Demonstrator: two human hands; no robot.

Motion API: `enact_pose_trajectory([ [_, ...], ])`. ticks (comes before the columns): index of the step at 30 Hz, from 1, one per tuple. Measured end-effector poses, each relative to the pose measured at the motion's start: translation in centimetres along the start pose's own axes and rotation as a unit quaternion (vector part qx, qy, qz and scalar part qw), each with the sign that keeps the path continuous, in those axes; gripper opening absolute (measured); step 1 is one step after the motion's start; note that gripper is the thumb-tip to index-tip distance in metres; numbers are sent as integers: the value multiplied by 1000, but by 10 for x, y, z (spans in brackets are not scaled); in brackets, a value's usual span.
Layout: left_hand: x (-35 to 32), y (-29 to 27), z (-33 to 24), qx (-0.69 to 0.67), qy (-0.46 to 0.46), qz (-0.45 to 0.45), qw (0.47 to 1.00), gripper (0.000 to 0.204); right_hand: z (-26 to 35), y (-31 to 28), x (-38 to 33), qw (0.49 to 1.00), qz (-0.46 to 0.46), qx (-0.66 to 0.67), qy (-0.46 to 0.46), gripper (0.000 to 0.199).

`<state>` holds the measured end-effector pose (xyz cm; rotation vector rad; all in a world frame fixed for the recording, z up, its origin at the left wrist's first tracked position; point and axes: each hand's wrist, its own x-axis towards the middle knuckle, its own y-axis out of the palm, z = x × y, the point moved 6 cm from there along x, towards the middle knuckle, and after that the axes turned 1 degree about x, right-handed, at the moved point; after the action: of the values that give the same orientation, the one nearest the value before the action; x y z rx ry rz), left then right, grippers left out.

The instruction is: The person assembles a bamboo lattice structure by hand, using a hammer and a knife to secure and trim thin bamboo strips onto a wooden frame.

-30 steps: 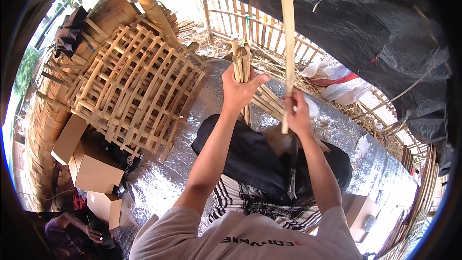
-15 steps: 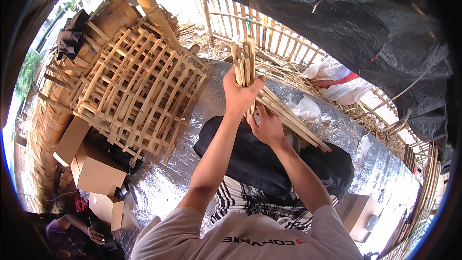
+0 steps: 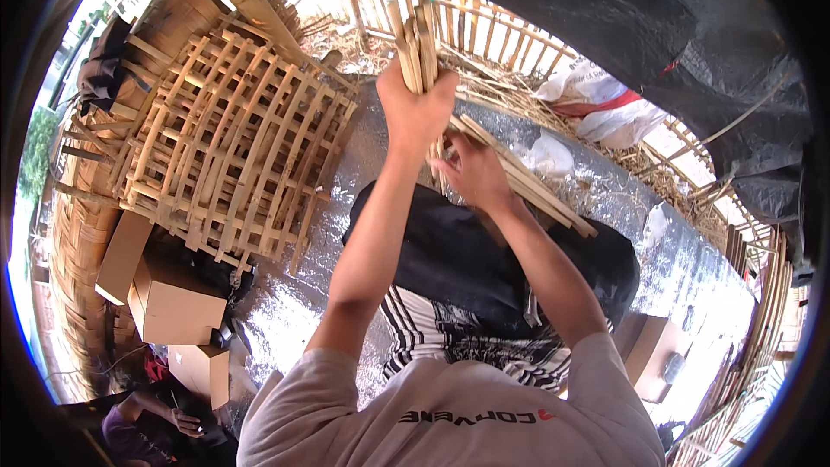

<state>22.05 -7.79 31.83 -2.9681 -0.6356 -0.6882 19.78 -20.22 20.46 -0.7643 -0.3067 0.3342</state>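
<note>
My left hand (image 3: 418, 104) is closed round a bundle of split bamboo sticks (image 3: 415, 43), held raised and nearly upright with the tops above the fist. Just below it, my right hand (image 3: 474, 175) has its fingers curled at the lower ends of that bundle; the grip there is partly hidden. More long bamboo strips (image 3: 545, 195) lie slanting behind my right hand, their near ends over the black cloth (image 3: 432, 233) across my lap.
At the left stands a stack of bamboo lattice panels (image 3: 233, 138), with open cardboard boxes (image 3: 177, 303) below. Another person's hand (image 3: 186, 422) shows at lower left. A silver sheet (image 3: 285, 311) covers the ground. White sacks (image 3: 605, 108) lie by the bamboo fence (image 3: 493, 30).
My left hand has lifted the bundle up and slightly left. My right hand now sits lower relative to it, a gap opening between the hands. The view has shifted slightly.
</note>
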Motion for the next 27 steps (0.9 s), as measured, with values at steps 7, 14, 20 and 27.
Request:
enact_pose_trajectory([
  [7, 37, 15, 32, -35, -11, 39, 999, 9, -16, 1, 38, 999, -31, 14, -37, 47],
  [14, 33, 11, 47, -68, -40, 89, 993, 11, -36, 16, 38, 998, 27, 57, -13, 42],
  [20, 32, 13, 42, -72, -56, 126, 988, 14, -31, 13, 35, 999, -15, -13, -38, 37],
  [27, 23, 2, 38, -36, -14, 113, 993, 15, -93, 25, 20, 979, -78, 163, 91, 55],
])
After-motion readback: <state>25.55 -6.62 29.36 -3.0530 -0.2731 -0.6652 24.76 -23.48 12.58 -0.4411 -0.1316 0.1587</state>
